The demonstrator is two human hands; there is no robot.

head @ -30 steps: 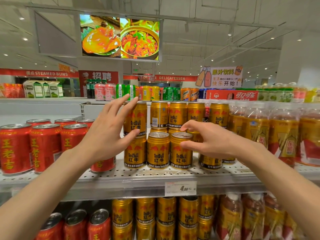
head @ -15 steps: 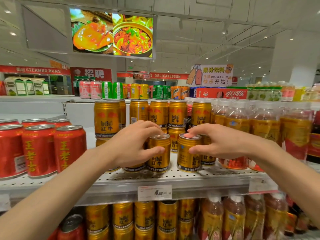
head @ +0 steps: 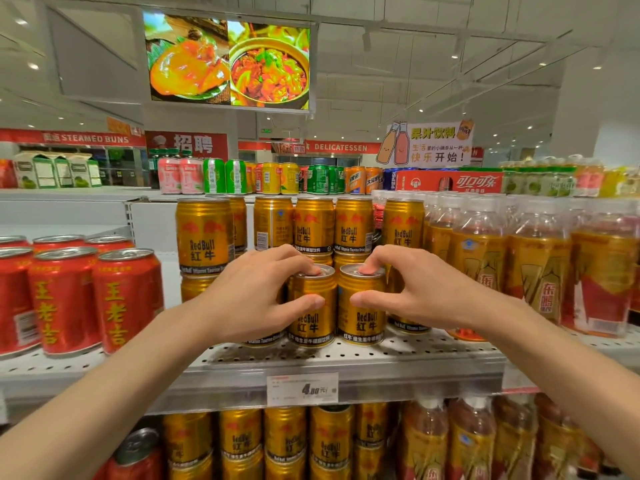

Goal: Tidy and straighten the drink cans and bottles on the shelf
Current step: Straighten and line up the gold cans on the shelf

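Note:
Two gold Red Bull cans stand side by side at the front of the perforated metal shelf (head: 433, 351). My left hand (head: 252, 299) grips the left front can (head: 311, 320), thumb on its face and fingers over its lid. My right hand (head: 422, 292) grips the right front can (head: 362, 320) the same way. Behind them, more gold cans are stacked two high, including a tall stack on the left (head: 202, 233) and a back row (head: 313, 225). Both front cans are upright with labels facing me.
Red cans (head: 126, 299) fill the shelf to the left. Plastic bottles with gold and red labels (head: 540, 271) crowd the right. A price tag (head: 303, 389) hangs on the shelf edge. Below it sit more gold cans (head: 284, 441) and bottles. Mixed cans line the top shelf (head: 263, 178).
My left hand came off the upper stacked can and closed on the left front can. Both hands now hold the two front cans close together near the shelf's front.

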